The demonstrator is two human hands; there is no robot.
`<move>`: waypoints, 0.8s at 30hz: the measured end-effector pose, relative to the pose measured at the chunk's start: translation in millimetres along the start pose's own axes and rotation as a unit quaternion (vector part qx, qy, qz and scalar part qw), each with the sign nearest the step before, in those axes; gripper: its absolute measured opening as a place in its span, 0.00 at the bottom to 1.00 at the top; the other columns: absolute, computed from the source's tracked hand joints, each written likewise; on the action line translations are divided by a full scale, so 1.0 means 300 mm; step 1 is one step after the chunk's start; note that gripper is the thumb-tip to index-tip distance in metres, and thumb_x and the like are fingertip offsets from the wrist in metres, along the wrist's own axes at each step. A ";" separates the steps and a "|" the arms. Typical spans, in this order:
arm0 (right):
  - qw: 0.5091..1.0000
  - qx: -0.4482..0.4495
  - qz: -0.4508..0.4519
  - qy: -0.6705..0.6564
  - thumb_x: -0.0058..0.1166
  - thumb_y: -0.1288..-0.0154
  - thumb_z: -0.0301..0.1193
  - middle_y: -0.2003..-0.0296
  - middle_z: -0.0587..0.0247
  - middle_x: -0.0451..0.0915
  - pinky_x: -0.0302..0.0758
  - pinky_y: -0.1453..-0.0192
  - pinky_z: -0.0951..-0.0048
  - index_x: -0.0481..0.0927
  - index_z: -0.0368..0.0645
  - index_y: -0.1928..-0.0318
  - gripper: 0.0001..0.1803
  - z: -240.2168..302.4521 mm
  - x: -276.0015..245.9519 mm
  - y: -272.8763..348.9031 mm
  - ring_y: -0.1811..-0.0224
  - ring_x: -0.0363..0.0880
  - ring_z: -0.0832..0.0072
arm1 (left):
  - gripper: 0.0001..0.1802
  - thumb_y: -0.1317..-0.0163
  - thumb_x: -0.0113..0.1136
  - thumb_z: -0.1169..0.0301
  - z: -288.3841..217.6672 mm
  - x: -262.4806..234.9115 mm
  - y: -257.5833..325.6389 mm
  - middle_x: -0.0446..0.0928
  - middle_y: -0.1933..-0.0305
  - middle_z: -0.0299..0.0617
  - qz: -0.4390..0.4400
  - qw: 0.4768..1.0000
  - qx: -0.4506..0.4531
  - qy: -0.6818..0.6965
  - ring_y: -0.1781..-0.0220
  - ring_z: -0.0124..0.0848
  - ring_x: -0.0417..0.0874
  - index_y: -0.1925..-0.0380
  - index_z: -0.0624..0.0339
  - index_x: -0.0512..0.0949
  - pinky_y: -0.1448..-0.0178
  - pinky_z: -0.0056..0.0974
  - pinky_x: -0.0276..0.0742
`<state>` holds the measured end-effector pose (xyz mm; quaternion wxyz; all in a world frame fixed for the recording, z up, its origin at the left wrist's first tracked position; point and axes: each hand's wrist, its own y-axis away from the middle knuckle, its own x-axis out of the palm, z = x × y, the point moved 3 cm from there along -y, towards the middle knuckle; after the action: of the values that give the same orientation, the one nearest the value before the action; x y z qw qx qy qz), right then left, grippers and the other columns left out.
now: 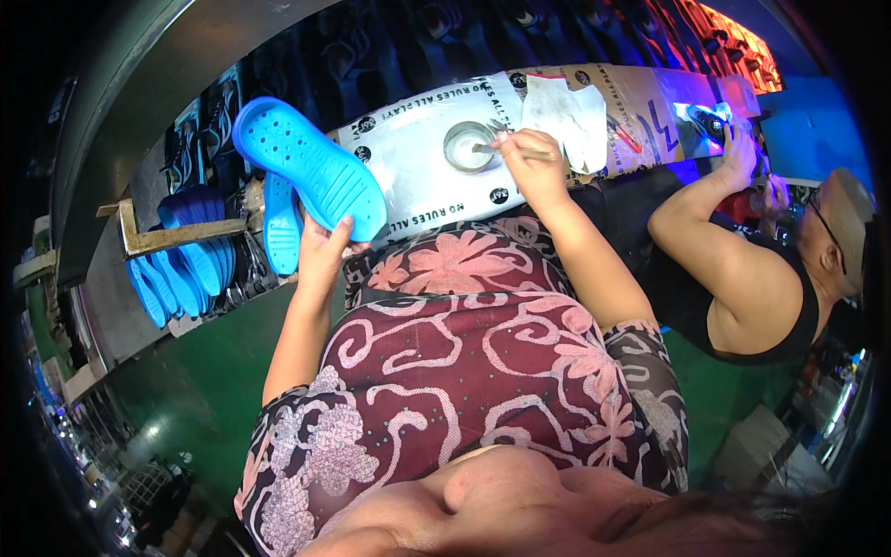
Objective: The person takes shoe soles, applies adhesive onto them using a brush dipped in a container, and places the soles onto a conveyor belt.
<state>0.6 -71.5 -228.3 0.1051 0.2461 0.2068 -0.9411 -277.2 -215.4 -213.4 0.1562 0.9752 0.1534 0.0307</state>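
Observation:
My left hand point(323, 252) grips a bright blue shoe sole point(308, 165) from below, holding it raised with its ribbed underside facing up. My right hand point(529, 162) holds a small brush point(489, 147) whose tip reaches into a round metal tin point(467, 147) of pale glue. The tin rests on a bench covered with white printed plastic sheeting point(418, 176). A crumpled white cloth point(566, 111) lies just beyond my right hand.
More blue soles point(181, 251) hang in a row on a wooden rack at the left, one blue sole point(281, 227) beside my left hand. A co-worker in a black sleeveless top point(742, 288) works at the bench's right end. The floor below is green.

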 end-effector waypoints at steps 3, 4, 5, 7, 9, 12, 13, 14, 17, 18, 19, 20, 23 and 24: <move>0.980 0.097 -0.043 -0.171 0.48 0.36 0.31 0.75 0.64 0.79 0.70 0.65 0.77 0.80 0.36 0.69 0.12 -0.017 -0.025 0.018 0.72 0.74 0.77 | 0.22 0.41 0.52 0.74 -0.033 0.050 -0.018 0.75 0.61 0.47 -0.032 0.993 0.104 -0.039 0.70 0.30 0.80 0.48 0.67 0.59 0.69 0.30 0.79; 0.969 0.127 -0.049 -0.206 0.46 0.33 0.33 0.73 0.65 0.79 0.69 0.65 0.79 0.79 0.34 0.67 0.14 0.013 -0.040 0.022 0.71 0.73 0.81 | 0.22 0.41 0.53 0.74 -0.034 0.064 -0.029 0.75 0.60 0.48 -0.031 0.992 0.119 -0.029 0.67 0.30 0.80 0.49 0.68 0.59 0.68 0.30 0.79; 0.962 0.140 -0.053 -0.228 0.45 0.33 0.34 0.73 0.62 0.78 0.69 0.63 0.79 0.79 0.34 0.68 0.16 0.023 -0.053 0.027 0.71 0.72 0.79 | 0.21 0.41 0.54 0.74 -0.046 0.085 -0.037 0.75 0.61 0.48 -0.030 0.990 0.134 -0.027 0.68 0.30 0.80 0.50 0.69 0.61 0.67 0.31 0.79; 0.947 0.155 -0.071 -0.271 0.44 0.33 0.36 0.73 0.61 0.78 0.69 0.62 0.78 0.79 0.33 0.68 0.18 0.072 -0.076 0.037 0.71 0.72 0.79 | 0.20 0.42 0.55 0.74 -0.084 0.132 -0.037 0.75 0.61 0.47 -0.029 0.988 0.149 -0.042 0.68 0.29 0.80 0.51 0.69 0.62 0.67 0.31 0.79; 0.946 0.140 -0.066 -0.286 0.44 0.32 0.35 0.72 0.60 0.79 0.70 0.62 0.77 0.80 0.34 0.69 0.17 0.137 -0.096 0.052 0.69 0.74 0.78 | 0.21 0.42 0.56 0.73 -0.104 0.160 -0.045 0.75 0.60 0.48 -0.011 0.985 0.155 -0.077 0.67 0.30 0.80 0.51 0.69 0.62 0.66 0.30 0.79; 0.966 0.019 -0.024 -0.257 0.43 0.33 0.32 0.75 0.59 0.78 0.69 0.64 0.75 0.80 0.34 0.71 0.16 0.259 -0.092 0.057 0.72 0.73 0.75 | 0.21 0.43 0.56 0.75 -0.138 0.196 -0.036 0.75 0.60 0.48 0.002 0.982 0.182 -0.056 0.67 0.30 0.80 0.52 0.69 0.63 0.65 0.30 0.78; 0.979 -0.073 -0.010 -0.192 0.45 0.36 0.31 0.78 0.59 0.77 0.68 0.65 0.72 0.80 0.36 0.74 0.15 0.298 -0.094 0.045 0.76 0.72 0.71 | 0.21 0.44 0.56 0.76 -0.146 0.202 -0.033 0.75 0.60 0.47 0.007 0.978 0.192 -0.082 0.65 0.29 0.79 0.52 0.69 0.63 0.63 0.31 0.77; 0.978 -0.124 -0.006 -0.165 0.46 0.37 0.30 0.79 0.60 0.77 0.67 0.65 0.71 0.80 0.37 0.74 0.13 0.319 -0.091 0.042 0.76 0.72 0.70 | 0.20 0.44 0.56 0.77 -0.152 0.207 -0.030 0.75 0.59 0.47 0.013 0.973 0.203 -0.107 0.64 0.29 0.79 0.52 0.69 0.63 0.61 0.31 0.77; 0.975 -0.186 -0.012 -0.121 0.49 0.40 0.30 0.80 0.63 0.76 0.65 0.66 0.70 0.80 0.40 0.77 0.11 0.356 -0.063 0.043 0.77 0.71 0.69 | 0.17 0.46 0.56 0.76 -0.172 0.226 -0.021 0.77 0.67 0.41 -0.011 0.958 0.275 -0.081 0.68 0.24 0.78 0.56 0.70 0.69 0.62 0.30 0.74; 0.977 -0.183 -0.014 -0.111 0.50 0.41 0.30 0.80 0.64 0.76 0.65 0.66 0.70 0.80 0.41 0.77 0.11 0.353 -0.052 0.045 0.77 0.71 0.69 | 0.17 0.46 0.56 0.76 -0.178 0.230 -0.017 0.77 0.67 0.41 -0.011 0.958 0.274 -0.081 0.68 0.24 0.78 0.56 0.70 0.69 0.62 0.30 0.74; 0.979 -0.179 -0.015 -0.100 0.50 0.41 0.30 0.80 0.64 0.76 0.64 0.65 0.70 0.79 0.41 0.78 0.11 0.349 -0.045 0.044 0.77 0.71 0.69 | 0.17 0.46 0.56 0.77 -0.185 0.235 -0.011 0.77 0.67 0.41 -0.002 0.958 0.275 -0.080 0.67 0.24 0.77 0.56 0.70 0.69 0.61 0.30 0.74; 0.979 -0.182 -0.012 -0.091 0.50 0.41 0.31 0.81 0.64 0.76 0.64 0.65 0.70 0.80 0.41 0.78 0.11 0.346 -0.040 0.043 0.77 0.71 0.69 | 0.18 0.47 0.56 0.77 -0.188 0.236 -0.007 0.77 0.67 0.41 0.007 0.958 0.275 -0.079 0.67 0.24 0.77 0.55 0.70 0.68 0.60 0.30 0.74; 0.980 -0.183 0.000 -0.077 0.50 0.41 0.31 0.81 0.63 0.76 0.64 0.65 0.70 0.80 0.42 0.78 0.11 0.342 -0.034 0.042 0.77 0.70 0.68 | 0.18 0.47 0.56 0.77 -0.187 0.225 -0.009 0.77 0.66 0.42 0.007 0.949 0.297 -0.106 0.66 0.24 0.77 0.55 0.70 0.68 0.60 0.30 0.74; 0.980 -0.182 0.001 -0.077 0.50 0.41 0.31 0.81 0.63 0.76 0.64 0.65 0.70 0.80 0.42 0.78 0.11 0.339 -0.039 0.044 0.77 0.70 0.68 | 0.18 0.47 0.56 0.77 -0.184 0.224 -0.010 0.77 0.66 0.42 0.006 0.950 0.295 -0.106 0.66 0.24 0.77 0.55 0.70 0.68 0.60 0.30 0.74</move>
<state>-28.2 -127.0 -146.0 0.1645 0.1494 0.3655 -0.9039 -220.3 -175.5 -161.0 -0.1232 0.9764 0.1321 -0.1184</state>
